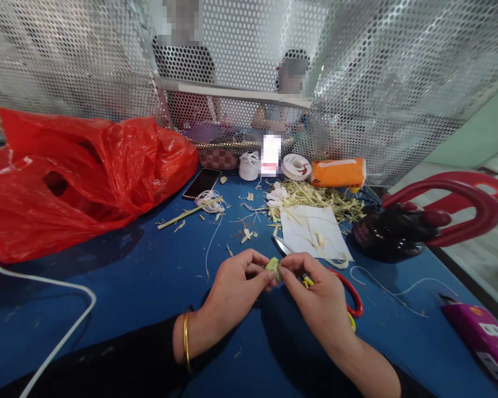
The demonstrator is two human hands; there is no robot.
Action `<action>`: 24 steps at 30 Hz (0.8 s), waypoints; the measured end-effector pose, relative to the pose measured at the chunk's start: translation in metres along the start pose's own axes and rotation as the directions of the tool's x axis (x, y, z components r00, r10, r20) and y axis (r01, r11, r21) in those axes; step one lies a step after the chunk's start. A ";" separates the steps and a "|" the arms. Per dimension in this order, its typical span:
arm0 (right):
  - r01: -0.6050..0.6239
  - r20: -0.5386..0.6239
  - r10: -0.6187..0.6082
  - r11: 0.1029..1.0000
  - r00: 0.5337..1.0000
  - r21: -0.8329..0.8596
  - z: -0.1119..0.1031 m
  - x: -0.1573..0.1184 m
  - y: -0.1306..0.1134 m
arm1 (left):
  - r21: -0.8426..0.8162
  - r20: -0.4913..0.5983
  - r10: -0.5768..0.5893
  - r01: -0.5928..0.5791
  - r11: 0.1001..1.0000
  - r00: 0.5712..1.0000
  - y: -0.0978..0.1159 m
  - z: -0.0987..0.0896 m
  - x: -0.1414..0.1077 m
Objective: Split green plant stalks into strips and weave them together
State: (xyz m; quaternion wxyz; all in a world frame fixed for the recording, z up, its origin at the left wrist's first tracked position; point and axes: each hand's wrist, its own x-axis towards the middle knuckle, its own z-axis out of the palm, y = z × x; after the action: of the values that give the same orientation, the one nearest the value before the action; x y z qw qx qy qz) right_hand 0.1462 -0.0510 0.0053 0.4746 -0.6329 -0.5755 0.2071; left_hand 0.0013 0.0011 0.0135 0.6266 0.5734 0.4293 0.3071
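Observation:
A small pale green piece (274,267) is pinched between the fingertips of both hands above the blue table (170,287). My left hand (235,287) grips it from the left, a gold bangle on that wrist. From the right, my right hand (317,298) holds its other side. Scissors with red and yellow handles (352,293) lie partly under my right hand, their blade tip showing beyond the fingers. Just past the hands, a white paper sheet (313,221) carries a few pale strips.
A red plastic bag (87,177) fills the left side. Behind the hands are a phone (203,183), white string (209,202), plant strips (327,199) and an orange pack (338,172). A dark kettle-like pot (390,232) and purple power strip (479,337) stand right.

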 end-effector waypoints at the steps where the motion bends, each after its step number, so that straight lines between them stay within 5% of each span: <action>1: 0.002 0.000 -0.002 1.000 1.000 0.002 0.000 0.000 0.000 | 0.000 0.000 -0.002 0.002 1.000 1.000 0.000 0.000 0.000; 24: 0.086 -0.078 -0.096 0.988 0.992 -0.128 -0.001 -0.004 0.003 | 0.038 -0.005 -0.016 0.017 0.999 1.000 0.002 0.001 -0.001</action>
State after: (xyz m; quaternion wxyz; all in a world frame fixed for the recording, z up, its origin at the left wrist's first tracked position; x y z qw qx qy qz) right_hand 0.1474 -0.0545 0.0016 0.4670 -0.6423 -0.5954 0.1223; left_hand 0.0020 -0.0003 0.0159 0.6171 0.5808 0.4413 0.2952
